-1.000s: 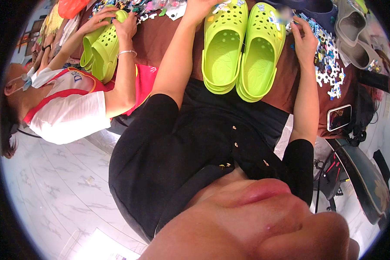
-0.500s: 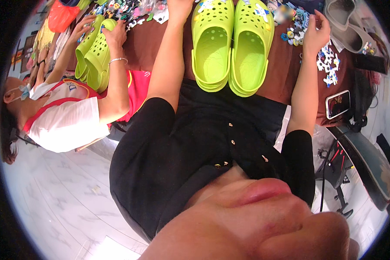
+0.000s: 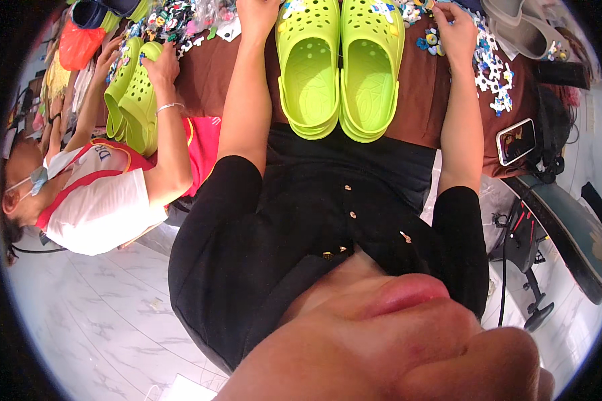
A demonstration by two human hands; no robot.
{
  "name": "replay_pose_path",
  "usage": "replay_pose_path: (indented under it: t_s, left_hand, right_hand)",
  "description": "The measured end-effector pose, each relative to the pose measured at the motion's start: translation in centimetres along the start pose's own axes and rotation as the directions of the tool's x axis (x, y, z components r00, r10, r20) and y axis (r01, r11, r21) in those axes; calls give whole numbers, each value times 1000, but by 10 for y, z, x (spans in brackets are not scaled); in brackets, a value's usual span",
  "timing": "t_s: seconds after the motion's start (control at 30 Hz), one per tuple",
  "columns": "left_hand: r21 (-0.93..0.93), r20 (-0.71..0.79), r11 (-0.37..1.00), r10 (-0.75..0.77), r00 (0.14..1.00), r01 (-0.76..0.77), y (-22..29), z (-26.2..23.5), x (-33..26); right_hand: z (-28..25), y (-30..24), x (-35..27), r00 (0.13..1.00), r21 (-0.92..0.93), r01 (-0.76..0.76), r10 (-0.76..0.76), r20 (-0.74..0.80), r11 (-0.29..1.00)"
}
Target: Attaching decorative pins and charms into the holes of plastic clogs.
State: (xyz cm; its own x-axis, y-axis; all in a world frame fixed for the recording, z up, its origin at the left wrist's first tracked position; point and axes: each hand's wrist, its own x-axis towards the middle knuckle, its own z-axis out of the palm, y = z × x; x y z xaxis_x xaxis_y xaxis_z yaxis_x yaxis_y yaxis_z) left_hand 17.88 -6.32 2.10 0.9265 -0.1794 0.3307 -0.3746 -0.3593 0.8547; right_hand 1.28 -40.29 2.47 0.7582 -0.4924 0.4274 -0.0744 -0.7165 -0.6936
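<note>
Two lime-green clogs stand side by side before me, toes away, with small white, blue and yellow charms on their toe tops. My left hand is beside the left clog's toe; its fingers are cut off by the upper edge, so its grip is hidden. To the right of the clogs, my right hand is over loose charms, thumb and forefinger drawn together. Whatever lies between those fingertips is too small to make out. More white and blue charms are scattered just right of that hand.
A brown cloth covers the table. At the left, a masked co-worker's hand touches another green clog. Grey clogs stand at the far right. A white-edged phone lies near the table's right edge, by a chair.
My right hand has moved left over the charms, and its spread fingers have drawn together. The view has shifted slightly. The clogs and my left hand keep their places relative to each other.
</note>
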Motion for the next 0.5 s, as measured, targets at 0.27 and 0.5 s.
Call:
replay_pose_path:
  t_s: [0.27, 0.5]
  left_hand:
    - [-19, -12, 1000, -5, 1000, 5, -4, 1, -2]
    - [12, -19, 1000, 5, 1000, -5, 2, 1, -3]
  right_hand:
    - [-7, 0, 1, 962, -448, 192, -76, 263, 873]
    - [-8, -3, -3, 946, -419, 286, -184, 267, 862]
